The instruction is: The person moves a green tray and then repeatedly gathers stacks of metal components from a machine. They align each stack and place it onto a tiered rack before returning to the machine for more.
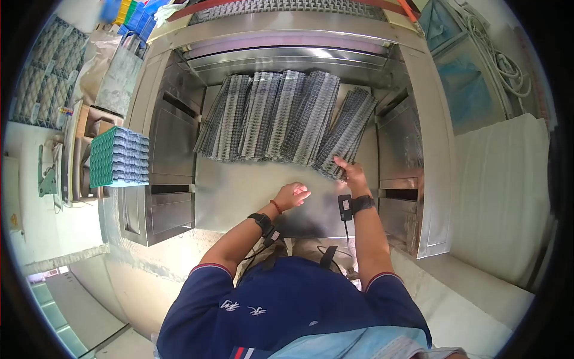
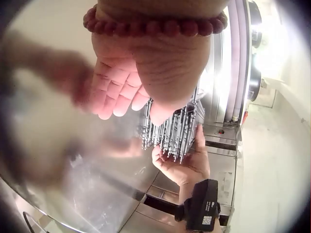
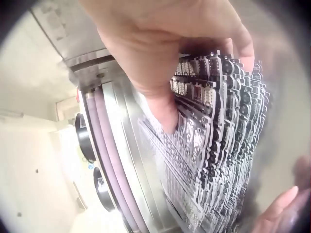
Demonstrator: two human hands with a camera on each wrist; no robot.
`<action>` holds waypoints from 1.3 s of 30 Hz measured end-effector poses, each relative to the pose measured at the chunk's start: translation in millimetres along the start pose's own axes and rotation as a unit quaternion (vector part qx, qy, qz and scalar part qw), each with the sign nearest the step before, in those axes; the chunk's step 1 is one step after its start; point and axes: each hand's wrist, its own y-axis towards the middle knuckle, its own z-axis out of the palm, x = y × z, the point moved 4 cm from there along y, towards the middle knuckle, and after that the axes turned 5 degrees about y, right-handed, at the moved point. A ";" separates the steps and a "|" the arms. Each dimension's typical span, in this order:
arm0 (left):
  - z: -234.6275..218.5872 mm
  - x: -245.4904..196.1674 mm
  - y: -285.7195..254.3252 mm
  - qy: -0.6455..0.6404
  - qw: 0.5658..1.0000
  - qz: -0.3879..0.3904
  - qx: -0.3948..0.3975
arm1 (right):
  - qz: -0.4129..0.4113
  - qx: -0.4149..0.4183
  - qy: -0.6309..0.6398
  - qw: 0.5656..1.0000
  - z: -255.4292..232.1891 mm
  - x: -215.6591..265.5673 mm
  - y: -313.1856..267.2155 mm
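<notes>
Several stacks of thin dark strips with rows of pale pads, looking like circuit boards, lie side by side on the metal worktop. My right hand [image 1: 355,175] grips the near end of the rightmost stack [image 1: 353,125]. In the right wrist view its thumb lies across one face of the stacked strips [image 3: 214,131], with the fingers round the other side. My left hand [image 1: 292,195] hangs over the worktop in front of the stacks, holding nothing. The left wrist view shows its palm [image 2: 165,68] with the fingers loosely bent, and the gripped stack [image 2: 172,131] beyond it.
Metal side walls [image 1: 173,131] with slots flank the worktop [image 1: 239,185]. A roller [image 1: 287,46] runs across the back, before a mesh conveyor [image 1: 287,10]. At left stands a pile of green and blue trays [image 1: 119,157]; a white padded block [image 1: 499,191] lies at right.
</notes>
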 end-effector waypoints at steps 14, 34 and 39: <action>26.3 7.8 7.6 -0.093 0.993 -0.010 0.069 | 0.119 0.100 0.014 0.988 -55.5 -48.7 -81.3; 82.2 1.5 15.6 0.292 0.956 0.035 0.027 | 0.030 -0.048 -0.236 0.970 -58.8 -57.7 -119.4; 81.3 47.7 -0.8 0.301 0.944 0.099 0.090 | 0.006 -0.070 -0.245 0.967 -56.6 -102.7 -153.9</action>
